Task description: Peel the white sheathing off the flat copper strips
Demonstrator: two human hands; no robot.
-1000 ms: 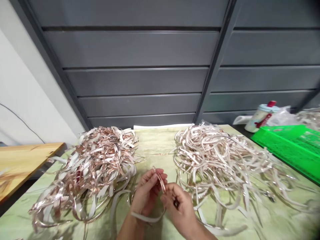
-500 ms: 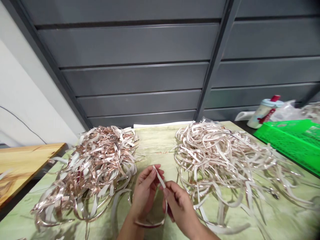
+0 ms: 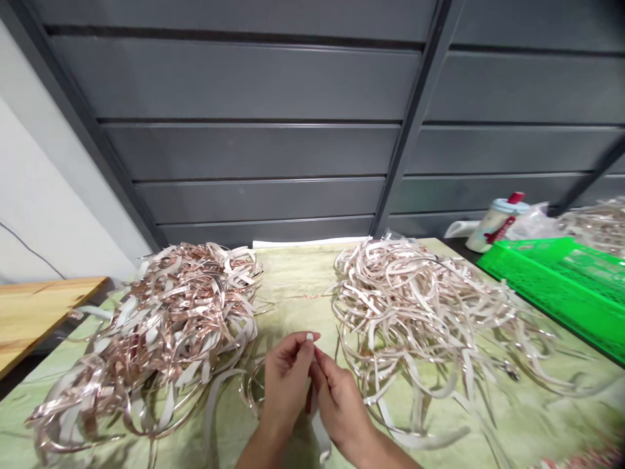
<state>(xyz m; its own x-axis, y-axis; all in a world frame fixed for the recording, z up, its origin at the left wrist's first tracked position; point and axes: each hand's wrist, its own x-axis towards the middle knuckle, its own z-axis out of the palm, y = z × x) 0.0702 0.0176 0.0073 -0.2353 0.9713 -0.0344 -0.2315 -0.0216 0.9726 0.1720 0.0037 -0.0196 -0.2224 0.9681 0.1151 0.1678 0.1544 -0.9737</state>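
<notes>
here, pinching a narrow, flat white strip (image 3: 320, 435) with left hand (image 3: 286, 374) and right hand (image 3: 344, 407), both in closed grip, left of the tangled heap of curled whitish-coppery strips (image 3: 415, 286); probably light, bendy, easily twisted, so best taken flat near its tip.

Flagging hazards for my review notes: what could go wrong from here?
The strip shows only a small tip above the pinched fingers of the left hand and right hand, so it could slip if that grip loosens. Its lower part hangs free and might snag on the right forearm. Loose strands of the left pile and right pile lie close to both hands, so a sideways move could catch and drag some.
</notes>
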